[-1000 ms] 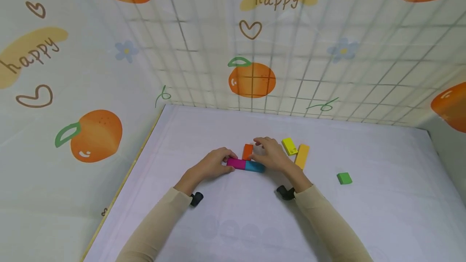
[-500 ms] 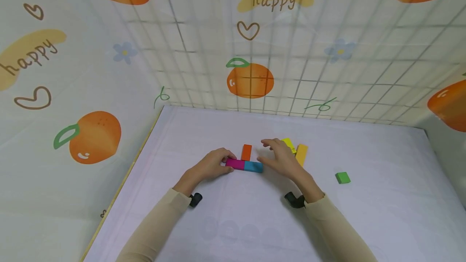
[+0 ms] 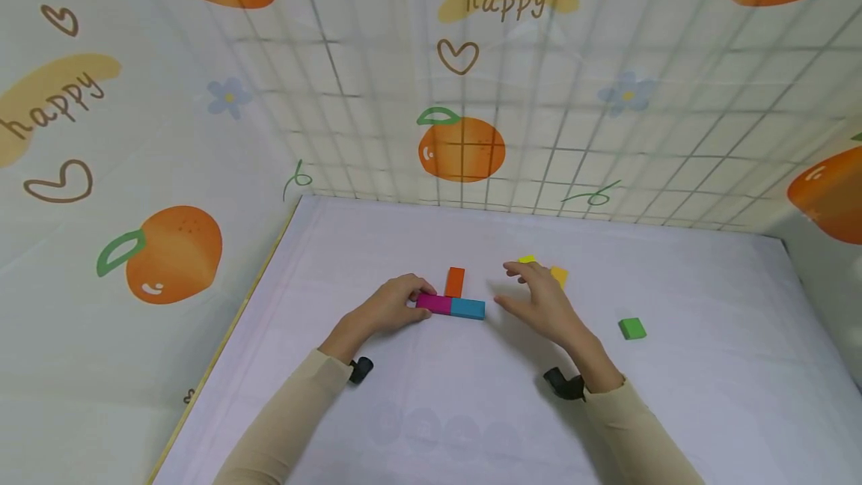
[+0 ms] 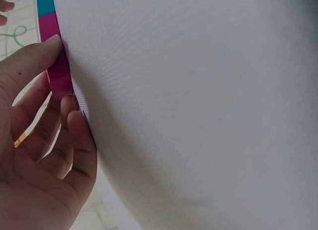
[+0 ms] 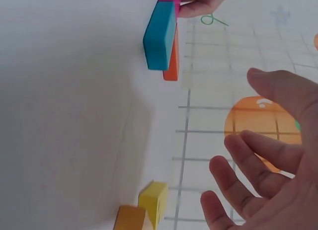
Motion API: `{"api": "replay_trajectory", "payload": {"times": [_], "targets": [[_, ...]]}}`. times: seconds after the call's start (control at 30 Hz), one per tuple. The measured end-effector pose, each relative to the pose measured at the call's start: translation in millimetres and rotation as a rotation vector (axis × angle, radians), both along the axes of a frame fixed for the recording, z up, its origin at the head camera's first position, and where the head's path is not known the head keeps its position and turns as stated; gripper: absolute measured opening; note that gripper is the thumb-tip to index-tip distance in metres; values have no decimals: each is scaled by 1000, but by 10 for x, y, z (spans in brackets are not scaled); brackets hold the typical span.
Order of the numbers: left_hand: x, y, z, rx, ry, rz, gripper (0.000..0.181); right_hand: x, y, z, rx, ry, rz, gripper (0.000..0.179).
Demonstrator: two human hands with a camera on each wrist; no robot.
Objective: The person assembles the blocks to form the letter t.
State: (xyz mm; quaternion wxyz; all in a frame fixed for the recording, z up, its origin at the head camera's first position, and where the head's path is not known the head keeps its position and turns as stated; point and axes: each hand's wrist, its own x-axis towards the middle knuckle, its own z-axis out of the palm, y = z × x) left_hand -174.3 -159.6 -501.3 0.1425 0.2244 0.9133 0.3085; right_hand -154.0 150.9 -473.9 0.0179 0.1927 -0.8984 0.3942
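My left hand (image 3: 397,302) holds a magenta block (image 3: 434,304) at its left end, thumb on the near side and fingers on the far side. A blue block (image 3: 468,309) lies end to end with it, and the two form one row. Behind the row an orange block (image 3: 455,282) points away from me, its near end by the seam. To the right of the blue block my right hand (image 3: 542,307) hovers with fingers spread and nothing in them. In the right wrist view the blue block (image 5: 160,36) stands apart from that hand.
Beyond the right hand lie a yellow block (image 3: 527,259) and an amber block (image 3: 560,276), both partly hidden by it. A green block (image 3: 632,328) sits farther right on the white table (image 3: 431,425). A printed cloth wall (image 3: 377,133) rises behind the table.
My right hand has drawn away from the blue block, to the right, and now covers more of the yellow and amber blocks. The left hand keeps its place on the magenta block.
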Motion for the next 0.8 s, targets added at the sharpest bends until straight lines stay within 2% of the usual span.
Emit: {"api": "replay_trajectory", "payload": {"times": [0.3, 0.8], "targets": [[-4, -6, -13, 8, 0, -1, 33, 13, 223, -1, -28, 26, -59, 61], [-13, -11, -30, -11, -12, 3, 34, -54, 642, -102, -37, -13, -102, 70]]}}
